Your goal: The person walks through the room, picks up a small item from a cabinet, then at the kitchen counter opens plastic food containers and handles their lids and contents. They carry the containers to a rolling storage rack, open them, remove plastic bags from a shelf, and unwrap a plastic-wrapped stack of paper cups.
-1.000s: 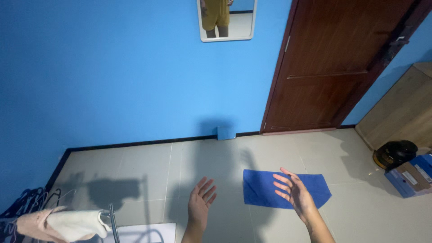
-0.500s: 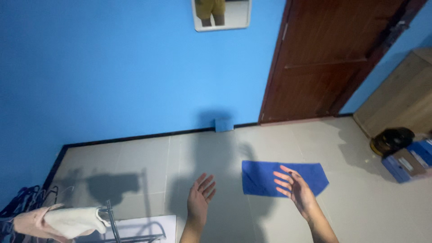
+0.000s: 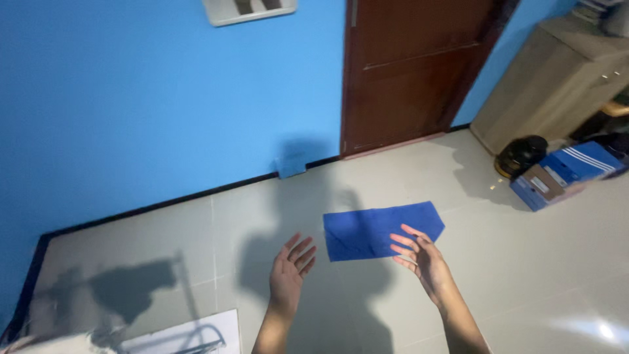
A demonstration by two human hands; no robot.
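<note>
A flat blue cloth point(image 3: 377, 229) lies folded on the pale tiled floor point(image 3: 196, 236). My right hand point(image 3: 419, 259) hovers over its near right edge, fingers spread, holding nothing. My left hand point(image 3: 289, 270) is raised to the left of the cloth, palm open and empty, apart from the fabric.
A blue wall point(image 3: 164, 98) and a brown wooden door point(image 3: 409, 72) stand ahead. A wooden cabinet point(image 3: 557, 78), a black round object point(image 3: 521, 156) and blue boxes point(image 3: 563, 174) sit at right. A white sheet with a wire rack point(image 3: 190, 334) lies bottom left.
The view has swung left and tilted down, so the door and cloth sit further right. Both hands stay open over the floor near the cloth. The rack's garment has left the view.
</note>
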